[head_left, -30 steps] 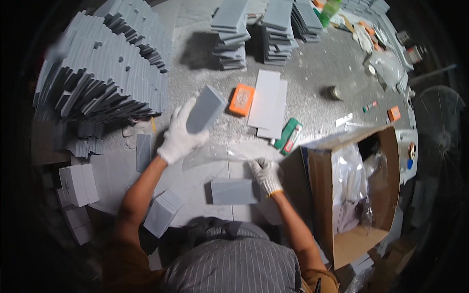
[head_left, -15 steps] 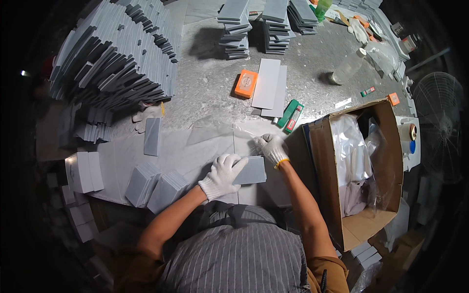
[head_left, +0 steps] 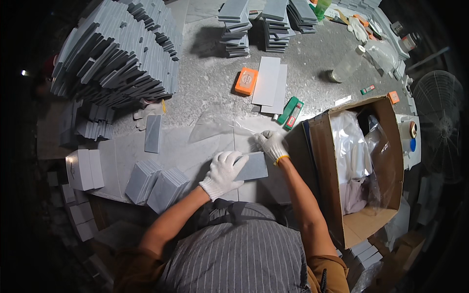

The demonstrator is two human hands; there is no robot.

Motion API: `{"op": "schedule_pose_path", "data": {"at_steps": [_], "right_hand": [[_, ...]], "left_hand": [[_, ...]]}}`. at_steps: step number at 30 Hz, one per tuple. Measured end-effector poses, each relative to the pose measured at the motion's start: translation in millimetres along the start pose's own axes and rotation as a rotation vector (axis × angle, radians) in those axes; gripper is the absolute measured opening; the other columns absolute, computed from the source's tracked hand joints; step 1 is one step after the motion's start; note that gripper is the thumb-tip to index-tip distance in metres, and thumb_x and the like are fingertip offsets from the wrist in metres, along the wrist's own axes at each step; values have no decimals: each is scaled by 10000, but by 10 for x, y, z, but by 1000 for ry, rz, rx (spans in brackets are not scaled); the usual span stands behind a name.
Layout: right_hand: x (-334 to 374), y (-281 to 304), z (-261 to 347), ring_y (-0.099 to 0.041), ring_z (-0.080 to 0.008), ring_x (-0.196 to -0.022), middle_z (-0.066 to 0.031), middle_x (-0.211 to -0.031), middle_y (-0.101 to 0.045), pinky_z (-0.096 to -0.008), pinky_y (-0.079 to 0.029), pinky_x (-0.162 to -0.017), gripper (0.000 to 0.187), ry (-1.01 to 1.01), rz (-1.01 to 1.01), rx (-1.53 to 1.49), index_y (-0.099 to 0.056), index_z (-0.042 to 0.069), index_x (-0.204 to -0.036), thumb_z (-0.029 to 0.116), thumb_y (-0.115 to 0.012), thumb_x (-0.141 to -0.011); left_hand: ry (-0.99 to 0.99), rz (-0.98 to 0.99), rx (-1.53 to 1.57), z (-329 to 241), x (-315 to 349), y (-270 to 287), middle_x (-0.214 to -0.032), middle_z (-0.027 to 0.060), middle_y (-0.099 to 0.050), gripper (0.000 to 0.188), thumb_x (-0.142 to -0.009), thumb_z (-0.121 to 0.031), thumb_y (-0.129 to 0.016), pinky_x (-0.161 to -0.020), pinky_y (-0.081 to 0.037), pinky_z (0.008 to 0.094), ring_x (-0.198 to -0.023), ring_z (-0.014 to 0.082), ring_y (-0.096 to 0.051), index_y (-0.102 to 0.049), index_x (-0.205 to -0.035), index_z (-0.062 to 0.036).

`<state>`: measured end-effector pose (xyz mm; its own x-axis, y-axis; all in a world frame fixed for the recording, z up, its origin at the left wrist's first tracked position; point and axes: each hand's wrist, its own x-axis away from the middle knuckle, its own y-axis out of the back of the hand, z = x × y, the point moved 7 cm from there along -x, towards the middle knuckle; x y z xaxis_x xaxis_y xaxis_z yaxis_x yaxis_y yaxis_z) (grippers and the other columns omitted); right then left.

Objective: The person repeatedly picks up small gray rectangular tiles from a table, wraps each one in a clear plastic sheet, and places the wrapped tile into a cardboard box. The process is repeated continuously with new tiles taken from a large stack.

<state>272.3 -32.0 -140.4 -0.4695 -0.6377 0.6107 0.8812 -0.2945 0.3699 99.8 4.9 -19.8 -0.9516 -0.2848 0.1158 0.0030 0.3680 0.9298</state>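
Grey stone worktop point(head_left: 210, 83) holds a flat grey tile point(head_left: 253, 166); left hand point(head_left: 222, 173) and right hand point(head_left: 271, 144) grip it.

Both hands wore white knit gloves, and the forearms were bare. The left hand point(head_left: 222, 172) lay palm down with its fingers spread a little, pointing to the right. The right hand point(head_left: 271, 145) was just beyond it, fingers bent downward, the wrist bent and the forearm coming up from the lower edge.
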Motion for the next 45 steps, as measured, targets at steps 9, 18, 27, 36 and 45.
{"op": "schedule_pose_path", "data": {"at_steps": [9,18,27,36,45], "right_hand": [[-68,-12,-84,-630,-85,-567,-8,-669,-684,-253,-509,-553,324,4,-19,-18,-725,61,-818,365,-693,-926],[-169,-134,-214,-583,-82,-544,-25,-680,-678,-242,-478,-493,225,23,27,-388,-724,8,-837,204,-683,-939],[152,48,444,-714,-205,-769,-96,-850,-732,-323,-548,-724,138,484,-153,18,-699,85,-971,189,-704,-882],[210,144,958,-720,-198,-842,-76,-931,-732,-288,-552,-758,183,622,-379,-39,-708,103,-1070,141,-718,-892],[506,417,1369,-627,-86,-730,-51,-828,-684,-226,-512,-698,174,822,-327,-408,-715,17,-1077,92,-705,-920]], "left_hand": [[-72,13,-1,79,-39,-84,-1272,92,-498,814,-619,-294,-831,-1072,-350,475,-1246,311,-421,-540,-1358,-118],[-24,121,-64,135,-79,-147,-1287,80,-488,901,-604,-376,-852,-1039,-393,460,-1186,293,-464,-513,-1405,-140],[5,-299,52,41,203,285,-1382,114,-455,870,-650,-422,-840,-1084,-365,463,-1286,315,-411,-515,-1399,-121],[574,-409,411,629,691,-88,-1435,140,-430,863,-743,-417,-804,-1073,-376,474,-1340,333,-402,-431,-1443,-77],[640,-336,772,1151,9,-94,-1487,260,-406,1089,-713,-417,-867,-1141,-341,423,-1385,349,-404,-264,-1523,-8]]}}
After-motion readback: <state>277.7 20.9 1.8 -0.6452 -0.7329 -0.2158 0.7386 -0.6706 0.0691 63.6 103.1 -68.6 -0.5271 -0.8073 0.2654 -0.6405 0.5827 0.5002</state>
